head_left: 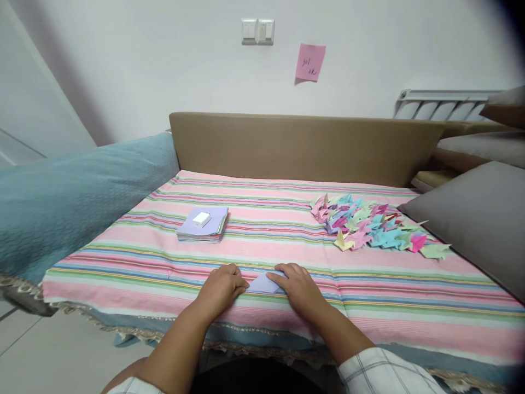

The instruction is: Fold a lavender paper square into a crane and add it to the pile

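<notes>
Pins lavender paper (263, 284) flat to striped cloth (369, 276) with fingertips of left hand (220, 288) and right hand (301, 289): both half-curled, pressing down, clasping nothing.

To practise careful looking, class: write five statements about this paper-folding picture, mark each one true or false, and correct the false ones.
1. The left hand and the right hand both touch a lavender paper on the striped cloth. True.
2. A small white object lies on the stack of paper squares. True.
3. The sticky note on the wall is green. False: it is pink.
4. The pile of folded paper shapes lies left of the hands. False: it lies farther back on the right, by the grey cushion.
5. The right hand holds scissors. False: it only presses on the lavender paper.
</notes>
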Demonstrator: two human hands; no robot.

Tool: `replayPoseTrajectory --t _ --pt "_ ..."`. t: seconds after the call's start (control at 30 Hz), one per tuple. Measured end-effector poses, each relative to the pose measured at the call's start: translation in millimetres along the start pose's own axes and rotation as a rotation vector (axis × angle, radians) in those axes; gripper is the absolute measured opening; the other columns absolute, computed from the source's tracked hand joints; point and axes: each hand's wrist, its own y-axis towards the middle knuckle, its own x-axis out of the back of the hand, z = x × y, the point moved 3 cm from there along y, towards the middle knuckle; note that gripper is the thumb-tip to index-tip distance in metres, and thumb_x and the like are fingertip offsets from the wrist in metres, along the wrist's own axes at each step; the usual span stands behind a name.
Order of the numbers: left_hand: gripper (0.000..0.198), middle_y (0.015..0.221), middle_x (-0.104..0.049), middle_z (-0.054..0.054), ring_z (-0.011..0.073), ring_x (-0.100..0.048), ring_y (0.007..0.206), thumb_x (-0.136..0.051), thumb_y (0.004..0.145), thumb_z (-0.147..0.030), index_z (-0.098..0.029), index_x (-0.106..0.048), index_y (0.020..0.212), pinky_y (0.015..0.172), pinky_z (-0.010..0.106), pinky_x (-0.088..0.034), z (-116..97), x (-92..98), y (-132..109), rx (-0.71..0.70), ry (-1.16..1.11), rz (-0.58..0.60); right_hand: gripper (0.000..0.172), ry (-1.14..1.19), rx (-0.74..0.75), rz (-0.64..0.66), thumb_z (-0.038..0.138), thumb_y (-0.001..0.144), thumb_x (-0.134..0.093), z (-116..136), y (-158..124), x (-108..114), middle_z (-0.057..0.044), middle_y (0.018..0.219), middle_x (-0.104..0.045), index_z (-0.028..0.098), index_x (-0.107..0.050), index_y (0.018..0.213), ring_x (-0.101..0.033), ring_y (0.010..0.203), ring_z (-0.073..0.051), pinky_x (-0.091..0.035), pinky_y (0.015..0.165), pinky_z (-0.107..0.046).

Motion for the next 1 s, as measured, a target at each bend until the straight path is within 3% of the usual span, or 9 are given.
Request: replayPoseTrajectory --t 0.13,0.2,0.3,0.37,0.43,0.6,0.8,1.0 --pt "0.021 0.074 -0.058 0.002 0.016 -0.054 0.077 -0.052 0.079 -0.014 -0.022 -0.069 0.07 0.067 0.025 -0.038 -1 6.3 -1 0.013 -0.009 0.033 0.046 0.009 0.0 0.003 0.012 0.088 -0.049 -1 0 -1 -0.002 0.122 -0.055 0.039 -0.05 0.125 -0.044 0.105 -0.02 -0.034 0.086 -0.034" --pt "0.021 0.076 -0.058 0.002 0.0169 -0.054 0.079 -0.049 0.077 -0.01 -0.021 -0.066 0.073 0.07 0.026 -0.039 -2 9.9 -3 0.077 0.008 0.005 0.047 0.014 0.001 0.005 0.011 0.087 -0.05 -1 0 -1 -0.002 0.123 -0.054 0.039 -0.05 0.125 -0.044 0.105 -0.021 -0.034 0.087 -0.034" --pt "0.034 0.089 -0.057 0.005 0.02 -0.052 0.088 -0.048 0.073 -0.007 -0.021 -0.062 0.1 0.076 0.03 -0.04 -11 12.5 -9 0.163 0.084 -0.13 0.047 0.013 0.003 0.005 0.01 0.087 -0.05 -1 0 -1 -0.003 0.122 -0.055 0.038 -0.05 0.125 -0.044 0.105 -0.021 -0.034 0.087 -0.035" --pt "0.048 0.093 -0.055 0.006 0.0208 -0.05 0.088 -0.047 0.075 -0.008 -0.024 -0.053 0.12 0.077 0.032 -0.04 -26 5.1 -12 0.066 0.131 -0.102 0.049 0.014 0.003 0.004 0.01 0.087 -0.05 0 0 -1 -0.003 0.122 -0.055 0.039 -0.049 0.126 -0.044 0.105 -0.021 -0.034 0.086 -0.034" --pt "0.053 0.092 -0.054 0.006 0.0211 -0.049 0.085 -0.048 0.078 -0.012 -0.032 -0.047 0.128 0.076 0.034 -0.039 -39 -5.9 -14 0.015 0.2 -0.058 0.049 0.02 0.005 -0.001 0.012 0.088 -0.051 0 0 -1 -0.003 0.121 -0.055 0.04 -0.047 0.128 -0.045 0.105 -0.021 -0.034 0.086 -0.034" --pt "0.036 0.09 -0.053 0.007 0.0238 -0.048 0.086 -0.049 0.085 -0.023 -0.033 -0.054 0.12 0.076 0.04 -0.037 -52 -26.3 -14 -0.005 0.323 -0.053 0.036 0.033 0.027 -0.087 0.015 0.09 -0.049 0 -3 0 -0.004 0.12 -0.056 0.034 -0.056 0.119 -0.044 0.107 -0.02 -0.034 0.087 -0.034" --pt "0.036 0.087 -0.053 0.006 0.0215 -0.048 0.083 -0.048 0.087 -0.022 -0.033 -0.053 0.121 0.076 0.038 -0.036 -50 -28.6 -12 -0.016 0.347 -0.053 0.024 0.06 0.184 -0.307 0.016 0.09 -0.045 9 -8 8 -0.004 0.107 -0.063 0.026 -0.064 0.102 -0.049 0.097 -0.018 -0.032 0.085 -0.036" --pt "0.037 0.09 -0.056 0.006 0.0217 -0.052 0.086 -0.047 0.088 -0.025 -0.037 -0.05 0.123 0.077 0.038 -0.037 -49 -24.7 -16 0.002 0.363 -0.024 0.03 0.147 0.288 -0.208 0.012 0.078 -0.049 13 -8 10 -0.002 0.104 -0.064 0.024 -0.061 0.101 -0.05 0.097 -0.02 -0.03 0.087 -0.038"
